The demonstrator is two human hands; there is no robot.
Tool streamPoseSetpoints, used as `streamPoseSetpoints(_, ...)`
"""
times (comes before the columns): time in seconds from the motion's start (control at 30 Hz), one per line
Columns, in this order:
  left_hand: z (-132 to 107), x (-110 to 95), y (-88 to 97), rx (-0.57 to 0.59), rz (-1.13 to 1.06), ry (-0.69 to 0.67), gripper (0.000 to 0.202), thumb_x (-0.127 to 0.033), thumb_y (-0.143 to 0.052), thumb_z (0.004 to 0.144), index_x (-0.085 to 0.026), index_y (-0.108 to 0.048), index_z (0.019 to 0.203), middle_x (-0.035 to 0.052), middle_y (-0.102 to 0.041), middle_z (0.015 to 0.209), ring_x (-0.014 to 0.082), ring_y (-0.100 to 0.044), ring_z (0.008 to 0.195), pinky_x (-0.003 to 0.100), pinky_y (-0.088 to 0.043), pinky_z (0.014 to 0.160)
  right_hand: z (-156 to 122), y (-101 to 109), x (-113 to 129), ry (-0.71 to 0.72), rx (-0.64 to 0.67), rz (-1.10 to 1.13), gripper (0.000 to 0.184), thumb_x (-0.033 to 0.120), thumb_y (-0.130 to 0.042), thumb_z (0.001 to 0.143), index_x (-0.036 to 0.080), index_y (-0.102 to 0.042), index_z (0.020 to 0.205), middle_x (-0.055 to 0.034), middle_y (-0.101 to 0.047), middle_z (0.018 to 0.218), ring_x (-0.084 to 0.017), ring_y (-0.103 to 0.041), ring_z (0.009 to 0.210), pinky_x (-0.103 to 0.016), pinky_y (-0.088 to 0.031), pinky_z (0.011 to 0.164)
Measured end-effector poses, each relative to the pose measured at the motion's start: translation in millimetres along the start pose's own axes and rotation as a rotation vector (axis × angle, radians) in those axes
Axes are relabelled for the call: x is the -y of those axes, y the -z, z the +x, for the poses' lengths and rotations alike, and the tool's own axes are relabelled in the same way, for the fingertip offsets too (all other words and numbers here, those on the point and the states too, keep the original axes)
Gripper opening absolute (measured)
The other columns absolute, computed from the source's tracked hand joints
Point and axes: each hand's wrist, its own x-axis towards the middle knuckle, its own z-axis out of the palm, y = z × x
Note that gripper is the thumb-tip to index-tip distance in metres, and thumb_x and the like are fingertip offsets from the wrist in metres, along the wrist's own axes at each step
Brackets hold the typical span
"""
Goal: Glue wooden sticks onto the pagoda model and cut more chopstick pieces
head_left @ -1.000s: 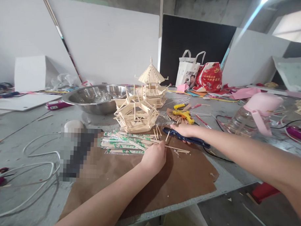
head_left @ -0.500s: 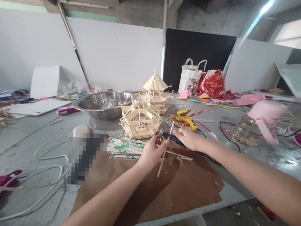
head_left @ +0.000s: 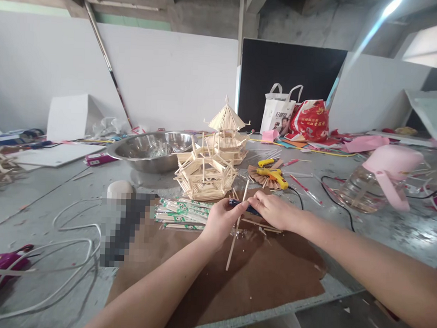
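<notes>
My left hand (head_left: 222, 220) pinches a thin wooden stick (head_left: 233, 243), which stands tilted over the brown paper sheet (head_left: 257, 275). My right hand (head_left: 272, 210) meets it at the stick's upper part, fingers closed on the stick near a dark blue tool (head_left: 240, 204) lying under both hands. Just behind them stands a wooden stick model of a pavilion (head_left: 204, 173), with a taller roofed tower model (head_left: 226, 133) behind it. A pile of wrapped chopsticks (head_left: 179, 213) lies left of my left hand.
A steel bowl (head_left: 150, 149) sits behind the models. A yellow glue gun (head_left: 271, 174) lies on wooden sticks to the right, with a pink-capped clear bottle (head_left: 377, 181) further right. White cable (head_left: 57, 254) loops at the left. Bags (head_left: 295, 119) stand at the back.
My left hand lifted a stick off the paper and raised it. My right hand left the dark blue tool and came in to grip the same stick.
</notes>
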Motion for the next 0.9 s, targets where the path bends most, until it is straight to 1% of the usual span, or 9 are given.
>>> streamPoseSetpoints(0.1, -2, -3, -1.4, 0.014, -0.058, 0.023, 0.039, -0.046, -0.057, 0.063, -0.01, -0.058, 0.077, 0.0038, -0.059, 0.064, 0.0124, -0.053, 0.056, 0.021, -0.039, 0.051, 0, 5, 1, 0.042, 0.038, 0.085, 0.054, 0.057, -0.01, 0.08, 0.018, -0.047, 0.088, -0.0073, -0.061, 0.08, -0.018, -0.056, 0.078, -0.025, -0.036, 0.064)
streamPoseSetpoints(0.2, -3, -6, -2.2, -0.002, -0.096, 0.016, 0.035, -0.043, -0.059, 0.062, -0.01, -0.057, 0.075, 0.0024, -0.057, 0.06, 0.0111, -0.052, 0.054, 0.02, -0.04, 0.05, -1, 10, -2, 0.095, 0.116, 0.162, 0.057, 0.059, -0.014, 0.078, 0.019, -0.046, 0.101, -0.0085, -0.059, 0.095, -0.019, -0.054, 0.087, -0.028, -0.037, 0.072)
streamPoseSetpoints(0.33, -3, -8, -0.1, -0.041, -0.158, 0.004, 0.031, -0.04, -0.061, 0.061, -0.011, -0.056, 0.071, 0.0006, -0.056, 0.057, 0.0102, -0.052, 0.053, 0.02, -0.041, 0.051, -5, 10, -15, 0.098, 0.188, 0.141, 0.07, 0.062, -0.042, 0.066, 0.018, -0.036, 0.12, -0.0107, -0.052, 0.112, -0.023, -0.05, 0.096, -0.029, -0.038, 0.075)
streamPoseSetpoints(0.4, -2, -8, 2.0, -0.064, -0.162, 0.009, 0.031, -0.04, -0.061, 0.06, -0.011, -0.057, 0.071, 0.0006, -0.057, 0.058, 0.0114, -0.054, 0.054, 0.021, -0.042, 0.053, -8, 8, -22, 0.065, 0.203, 0.119, 0.068, 0.055, -0.052, 0.062, 0.018, -0.04, 0.117, -0.0092, -0.055, 0.107, -0.023, -0.053, 0.091, -0.028, -0.039, 0.072)
streamPoseSetpoints(0.47, -1, -9, 3.4, -0.067, -0.151, 0.011, 0.031, -0.04, -0.061, 0.06, -0.012, -0.057, 0.072, 0.0009, -0.057, 0.059, 0.0124, -0.055, 0.056, 0.022, -0.043, 0.055, -11, 7, -27, 0.022, 0.22, 0.113, 0.053, 0.048, -0.054, 0.063, 0.019, -0.049, 0.107, -0.0065, -0.059, 0.096, -0.02, -0.056, 0.081, -0.026, -0.04, 0.066)
streamPoseSetpoints(0.53, -1, -10, 3.4, -0.061, -0.146, 0.008, 0.031, -0.041, -0.06, 0.061, -0.012, -0.056, 0.073, 0.0011, -0.057, 0.06, 0.0128, -0.056, 0.057, 0.023, -0.044, 0.056, -15, 6, -28, 0.002, 0.216, 0.111, 0.04, 0.043, -0.053, 0.065, 0.019, -0.054, 0.097, -0.0042, -0.062, 0.087, -0.018, -0.057, 0.073, -0.024, -0.039, 0.061)
streamPoseSetpoints(0.63, -1, -11, 1.3, -0.066, -0.14, 0.022, 0.032, -0.041, -0.06, 0.061, -0.012, -0.056, 0.072, 0.0007, -0.057, 0.06, 0.0128, -0.055, 0.057, 0.023, -0.044, 0.055, -20, 7, -26, 0.013, 0.193, 0.114, 0.035, 0.045, -0.051, 0.066, 0.019, -0.056, 0.089, -0.0025, -0.061, 0.079, -0.016, -0.055, 0.067, -0.022, -0.037, 0.055)
streamPoseSetpoints(0.77, 2, -6, -1.4, -0.048, -0.095, 0.006, 0.034, -0.044, -0.057, 0.064, -0.012, -0.056, 0.075, 0.0016, -0.058, 0.065, 0.0141, -0.056, 0.061, 0.024, -0.043, 0.057, -22, 7, -27, 0.028, 0.218, 0.161, 0.049, 0.062, -0.038, 0.068, 0.018, -0.056, 0.08, -0.0018, -0.059, 0.066, -0.014, -0.053, 0.057, -0.022, -0.036, 0.049)
streamPoseSetpoints(0.9, 7, 6, 2.4, -0.177, 0.023, -0.107, 0.043, -0.043, -0.057, 0.065, -0.014, -0.051, 0.097, 0.0067, -0.058, 0.09, 0.0178, -0.054, 0.085, 0.028, -0.041, 0.074, -15, 7, -41, -0.047, 0.227, 0.2, 0.069, 0.068, -0.01, 0.071, 0.016, -0.053, 0.059, -0.0044, -0.055, 0.053, -0.015, -0.053, 0.051, -0.026, -0.039, 0.052)
